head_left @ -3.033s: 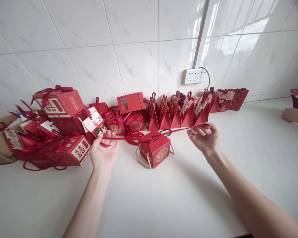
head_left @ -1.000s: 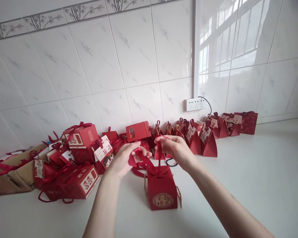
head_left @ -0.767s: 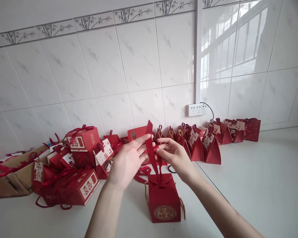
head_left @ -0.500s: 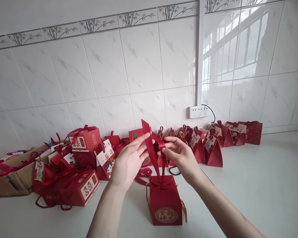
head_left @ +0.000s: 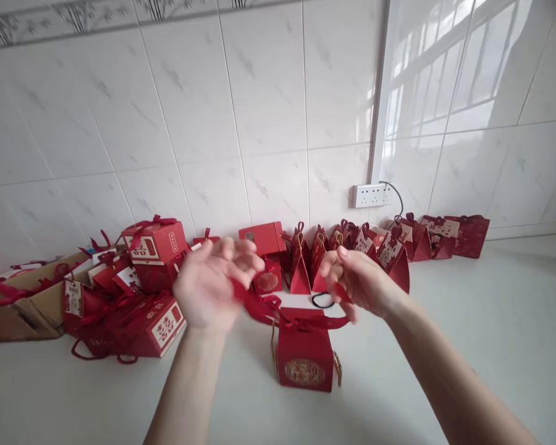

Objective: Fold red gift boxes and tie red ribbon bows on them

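Note:
A small red gift box [head_left: 306,355] with gold lettering and twisted cord handles stands in front of me. Across its top a red satin ribbon [head_left: 327,322] is drawn into a knot, its two ends spread to the sides. My left hand [head_left: 213,284], blurred and palm up, grips one end left of the box. The other end is pinched in my right hand [head_left: 359,281], above and right of the box, fingers curled.
Red gift boxes [head_left: 152,241] are piled at the left beside an opened cardboard carton [head_left: 25,318]. Several triangular red boxes [head_left: 300,266] line the tiled wall. A black loop [head_left: 322,301] lies behind the front box. A power strip [head_left: 373,196] is fixed to the wall.
My hands have moved apart and down from above the box. The ribbon, upright before, is now pulled out sideways with its knot low on the box top. The view has tilted down.

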`<state>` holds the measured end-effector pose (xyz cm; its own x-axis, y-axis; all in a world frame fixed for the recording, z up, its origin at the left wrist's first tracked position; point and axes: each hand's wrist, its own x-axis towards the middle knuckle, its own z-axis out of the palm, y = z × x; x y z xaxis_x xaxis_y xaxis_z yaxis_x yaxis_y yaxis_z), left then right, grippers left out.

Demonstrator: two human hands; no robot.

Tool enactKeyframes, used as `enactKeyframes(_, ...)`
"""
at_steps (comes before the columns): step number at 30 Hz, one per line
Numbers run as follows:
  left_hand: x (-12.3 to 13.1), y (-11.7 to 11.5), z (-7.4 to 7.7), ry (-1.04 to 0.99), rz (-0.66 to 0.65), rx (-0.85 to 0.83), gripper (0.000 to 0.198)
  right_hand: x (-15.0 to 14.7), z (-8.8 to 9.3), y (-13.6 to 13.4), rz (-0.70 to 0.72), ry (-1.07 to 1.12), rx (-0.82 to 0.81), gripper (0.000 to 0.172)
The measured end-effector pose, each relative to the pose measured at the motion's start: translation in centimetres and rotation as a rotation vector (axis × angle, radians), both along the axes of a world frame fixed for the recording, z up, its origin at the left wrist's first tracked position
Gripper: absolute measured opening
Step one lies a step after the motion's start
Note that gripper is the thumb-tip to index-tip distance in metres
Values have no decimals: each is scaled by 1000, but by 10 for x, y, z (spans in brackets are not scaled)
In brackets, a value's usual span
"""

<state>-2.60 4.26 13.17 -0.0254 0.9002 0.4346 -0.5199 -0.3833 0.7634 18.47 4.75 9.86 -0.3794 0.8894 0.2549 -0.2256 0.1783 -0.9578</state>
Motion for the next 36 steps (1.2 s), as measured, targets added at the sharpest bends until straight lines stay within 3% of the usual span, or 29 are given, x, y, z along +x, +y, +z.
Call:
enactKeyframes(3,-4,0,2,95,104,87,39,6,-1,1,-114,-331,101,31)
enactKeyframes(5,-2,0,-4,457,144,78,34,3,-7,6,-181,-599,237,11)
enactKeyframes(8,7,-2,-21,1102,84,10,21,-6,-20,16,-166,-939,438,18)
enactKeyframes(11,19,-3,-40,1433,20,-31,28,-15,-30,21,-100,-1077,508,25)
enactKeyframes(17,33,9,-58,1588,61,-76,47,-24,-34,22,-84,-1170,395,19)
enactKeyframes(21,29,22,-65,1572,-7,-65,41,-26,-36,24,-69,-1210,340,20)
enactKeyframes(24,23,25,-62,1556,26,-53,32,-22,-35,24,-39,-1211,292,14)
enactKeyframes(28,18,19,-49,1840,33,6,18,-15,-29,21,94,-1170,137,4)
enactKeyframes(31,22,15,-46,1915,-23,93,18,-12,-28,20,155,-1120,15,1)
enactKeyframes(36,32,18,-55,1933,-6,255,17,-12,-31,23,118,-1166,75,2)
